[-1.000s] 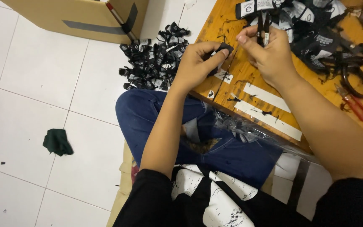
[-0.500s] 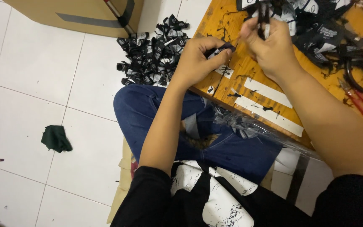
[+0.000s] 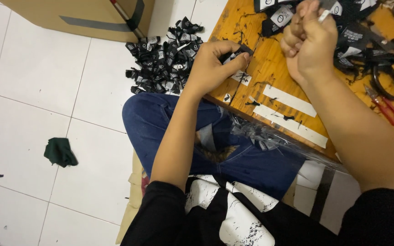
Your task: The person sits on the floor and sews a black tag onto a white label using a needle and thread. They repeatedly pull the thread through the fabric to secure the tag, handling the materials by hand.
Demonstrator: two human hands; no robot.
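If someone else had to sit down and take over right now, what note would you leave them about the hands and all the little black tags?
Left hand: pinching a small black tag at the edge of the orange board.
Right hand: closed on a thin white-tipped piece, raised over the board.
Pile of black tags: on the white floor, left of the board.
More loose tags: at the board's far end.
White strips lie on the board; red-handled snips sit to the right, untouched.
Done: the floor pile looks finished, though I cannot be sure.
Left: the loose tags on the board.
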